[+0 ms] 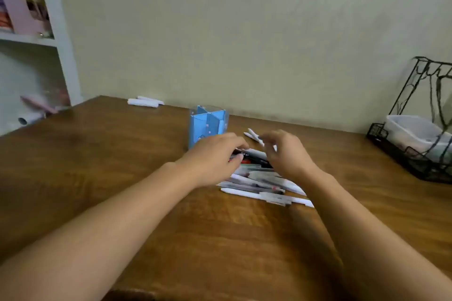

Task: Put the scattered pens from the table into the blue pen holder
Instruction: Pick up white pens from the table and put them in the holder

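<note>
A pile of several pens [259,183], mostly white with some black and red, lies on the wooden table [122,154]. The blue pen holder [208,124] stands upright just behind the pile, its dividers visible and its compartments looking empty. My left hand [215,154] rests on the pile's far left end, its fingers curled over a black pen. Over the pile's far right end my right hand [286,151] hovers with fingers spread and curved. Another white pen [253,135] lies apart behind the hands.
Two white pens [144,101] lie at the table's far edge by the wall. A black wire rack [415,129] with a clear plastic box stands at the right. A white shelf [36,39] is at the left.
</note>
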